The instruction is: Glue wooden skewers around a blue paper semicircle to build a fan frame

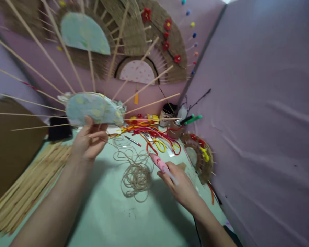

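Note:
My left hand point(94, 139) grips the lower edge of a pale blue half-round piece point(92, 108) with yellow patches, held above the table. Long thin wooden sticks point(150, 80) fan out from its curved edge, one with a red section at the left. Twine runs from near my left fingers down to a loose tangled heap of twine point(137, 176) on the table. In my right hand point(179, 181), a pink tool point(159, 164) like a glue gun points up and left, its tip beside the twine and an orange loop. The trigger area is hidden by my fingers.
Flat wooden strips point(31, 185) lie at the left on the pale green table point(118, 223). Behind are colourful pipe cleaners point(144, 128), a pen point(133, 140) and a pot point(175, 129) with pens. A decorated woven fan point(202, 159) leans at the right; others hang on the wall.

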Tool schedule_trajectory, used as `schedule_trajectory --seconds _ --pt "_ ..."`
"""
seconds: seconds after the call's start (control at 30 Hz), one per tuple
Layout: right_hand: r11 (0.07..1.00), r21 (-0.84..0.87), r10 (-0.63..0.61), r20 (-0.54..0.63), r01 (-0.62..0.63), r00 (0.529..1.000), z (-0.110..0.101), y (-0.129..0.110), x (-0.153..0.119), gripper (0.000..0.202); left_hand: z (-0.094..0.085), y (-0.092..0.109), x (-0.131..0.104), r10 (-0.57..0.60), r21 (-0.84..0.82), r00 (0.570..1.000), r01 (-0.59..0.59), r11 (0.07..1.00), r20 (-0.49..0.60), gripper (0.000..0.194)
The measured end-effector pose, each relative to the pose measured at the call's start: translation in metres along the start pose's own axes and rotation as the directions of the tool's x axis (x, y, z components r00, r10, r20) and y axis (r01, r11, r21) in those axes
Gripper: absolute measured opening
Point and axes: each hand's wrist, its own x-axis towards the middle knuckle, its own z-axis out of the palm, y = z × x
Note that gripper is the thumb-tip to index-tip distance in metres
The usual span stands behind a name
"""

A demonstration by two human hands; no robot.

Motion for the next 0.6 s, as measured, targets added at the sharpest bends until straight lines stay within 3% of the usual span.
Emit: schedule_trajectory --seconds 0.07,0.23,0.37,0.43,0.5,0.57,0.6 --pt "0.986 -0.085 0.139 -0.049 -0.143 0.989 0.004 0.027 -0.017 0.029 0.002 -0.002 -0.001 -0.029 -0.017 0.999 0.029 0.999 0.031 0.030" --pt "0.911 -0.280 0.240 -0.240 -0.304 0.941 0.012 0.081 -0.035 0.026 0.003 -0.009 0.001 -0.026 0.000 0.999 0.026 1.000 -0.028 0.035" --pt "0.877 -0.383 0.242 -0.173 -0.291 0.955 0.026 0.101 -0.033 0.024 0.001 -0.011 0.004 0.038 0.064 0.991 -0.030 0.997 -0.125 0.034" --pt "0.863 -0.422 0.246 -0.126 -0.276 0.961 0.029 0.105 -0.029 0.024 -0.002 -0.010 0.005 0.065 0.071 0.992 -0.057 0.996 -0.111 0.033" --pt "0.832 -0.482 0.225 -0.155 -0.273 0.962 0.021 0.100 -0.022 0.038 -0.004 -0.009 0.003 0.065 0.074 0.996 -0.060 0.995 -0.056 0.031" --pt "0.852 -0.460 0.142 -0.256 -0.250 0.956 0.004 0.080 -0.012 0.050 -0.005 -0.008 0.001 0.092 0.070 0.996 -0.092 0.993 0.006 0.024" --pt "0.901 -0.394 0.062 -0.293 -0.180 0.954 -0.005 0.063 -0.006 0.052 -0.005 -0.008 0.000 0.094 0.065 0.995 -0.095 0.993 0.026 0.022"
